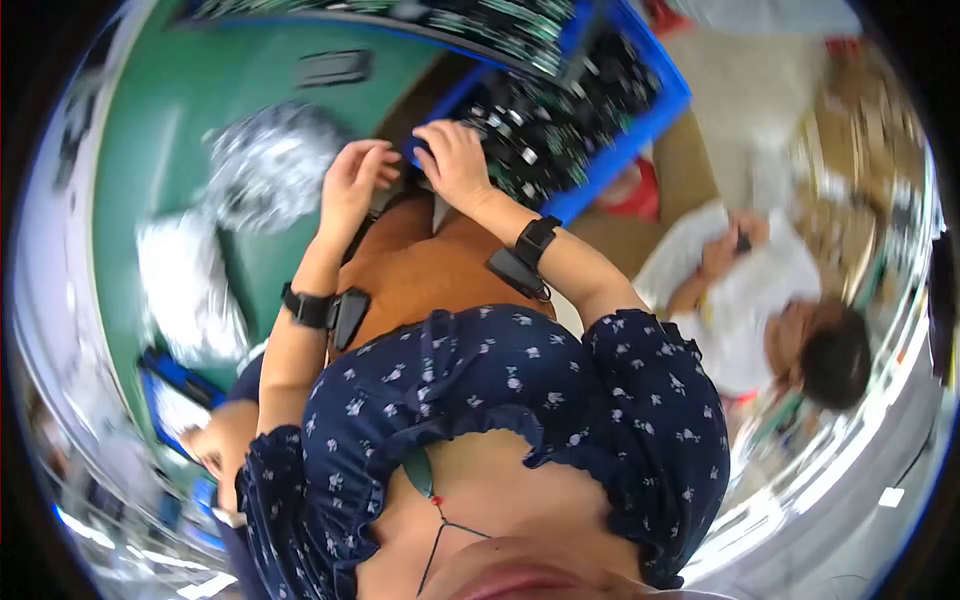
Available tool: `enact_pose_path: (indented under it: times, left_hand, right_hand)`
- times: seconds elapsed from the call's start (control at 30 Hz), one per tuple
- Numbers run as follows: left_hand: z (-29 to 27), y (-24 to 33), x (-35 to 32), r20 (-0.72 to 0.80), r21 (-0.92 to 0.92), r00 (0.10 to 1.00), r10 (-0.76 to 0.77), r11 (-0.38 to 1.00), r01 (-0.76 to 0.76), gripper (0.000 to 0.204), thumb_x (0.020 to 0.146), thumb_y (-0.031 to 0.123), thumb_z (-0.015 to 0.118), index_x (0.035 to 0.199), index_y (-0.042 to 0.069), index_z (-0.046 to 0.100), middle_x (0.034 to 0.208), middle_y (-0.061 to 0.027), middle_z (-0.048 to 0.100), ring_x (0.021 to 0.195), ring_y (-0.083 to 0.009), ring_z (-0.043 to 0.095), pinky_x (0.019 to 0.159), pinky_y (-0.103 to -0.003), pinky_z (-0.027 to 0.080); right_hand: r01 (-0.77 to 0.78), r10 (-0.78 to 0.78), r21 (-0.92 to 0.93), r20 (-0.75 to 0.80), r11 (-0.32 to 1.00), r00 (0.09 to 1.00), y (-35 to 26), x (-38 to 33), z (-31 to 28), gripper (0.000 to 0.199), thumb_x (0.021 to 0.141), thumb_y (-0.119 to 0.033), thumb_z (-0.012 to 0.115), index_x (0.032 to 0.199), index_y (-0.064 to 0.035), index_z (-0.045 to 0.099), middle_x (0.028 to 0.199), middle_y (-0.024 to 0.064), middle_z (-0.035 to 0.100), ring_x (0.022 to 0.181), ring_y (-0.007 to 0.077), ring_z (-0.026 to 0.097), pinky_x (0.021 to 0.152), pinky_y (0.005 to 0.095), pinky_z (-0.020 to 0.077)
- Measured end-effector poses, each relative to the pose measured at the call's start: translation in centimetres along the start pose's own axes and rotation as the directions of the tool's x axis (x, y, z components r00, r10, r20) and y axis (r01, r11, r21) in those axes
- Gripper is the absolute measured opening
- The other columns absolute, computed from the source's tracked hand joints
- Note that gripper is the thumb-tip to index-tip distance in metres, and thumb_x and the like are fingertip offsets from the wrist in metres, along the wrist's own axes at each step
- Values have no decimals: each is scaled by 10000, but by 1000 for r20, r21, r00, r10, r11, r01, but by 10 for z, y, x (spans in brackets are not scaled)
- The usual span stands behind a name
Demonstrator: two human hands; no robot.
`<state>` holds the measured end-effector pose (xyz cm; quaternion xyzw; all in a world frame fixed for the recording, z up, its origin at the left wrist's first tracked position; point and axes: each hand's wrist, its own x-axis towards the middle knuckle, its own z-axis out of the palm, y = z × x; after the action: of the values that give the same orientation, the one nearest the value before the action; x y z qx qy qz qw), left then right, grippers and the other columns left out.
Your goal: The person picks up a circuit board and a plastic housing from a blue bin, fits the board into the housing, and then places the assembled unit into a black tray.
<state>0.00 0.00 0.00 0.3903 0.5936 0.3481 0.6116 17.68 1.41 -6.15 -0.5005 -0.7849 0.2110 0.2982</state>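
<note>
A blue plastic crate point(655, 105) full of green circuit boards point(560, 120) lies ahead of me, blurred by motion. My right hand point(455, 160) rests on its near corner, fingers curled over the rim and the boards. My left hand point(352, 185) hovers just left of that corner with loosely bent fingers and nothing visible in it. Each wrist carries a black band with a small black box. Below the hands are my brown lap point(420, 275) and dark blue flowered top.
A green table top point(200, 90) at the left holds a crumpled silver foil bag point(265, 165) and a white bag point(185, 285). A second crate of boards point(480, 25) sits at the top. A person in a white shirt point(745, 290) is at the right.
</note>
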Motion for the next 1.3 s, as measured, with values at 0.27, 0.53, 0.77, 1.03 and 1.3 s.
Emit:
enact_pose_path:
  times: [0.27,0.53,0.77,1.03,1.3]
  left_hand:
    - [98,-69,39,289,148,914,-284,957,250,196,934,134,453,1048,1,541,938,-97,630,757,-129,599,648,-230,474]
    - [145,-113,48,294,265,895,-336,928,261,191,929,124,456,1048,8,550,924,-96,634,761,-131,600,661,-228,474]
    - [123,-132,43,142,276,912,-385,900,337,154,926,87,457,1023,11,550,884,-78,634,730,-121,603,631,-226,477]
    - [142,-155,56,126,284,926,-356,907,311,156,921,88,474,1028,3,549,876,-71,635,710,-122,603,634,-223,481]
    - [192,-157,109,335,467,931,146,832,-299,549,813,19,607,1308,39,369,1216,-113,484,1132,-197,465,853,-293,436]
  right_hand:
    - [-661,648,-134,-132,738,750,147,-159,-7,162,764,-144,621,888,-64,554,856,117,549,822,316,535,678,423,429]
    - [-766,695,-111,-356,633,625,268,-148,19,144,793,-119,581,912,-45,549,883,140,542,848,338,523,731,419,437]
    - [-565,471,-217,-363,796,804,308,-86,28,290,775,-124,601,1056,-70,558,1010,103,533,952,289,502,790,393,414]
    - [-208,349,-610,121,765,930,326,-70,27,347,710,-192,665,1049,-182,592,1015,32,542,1009,219,485,810,365,367]
    - [-381,469,347,-223,857,854,200,-103,-5,276,714,-121,720,947,-50,590,815,79,556,707,235,555,616,296,446]
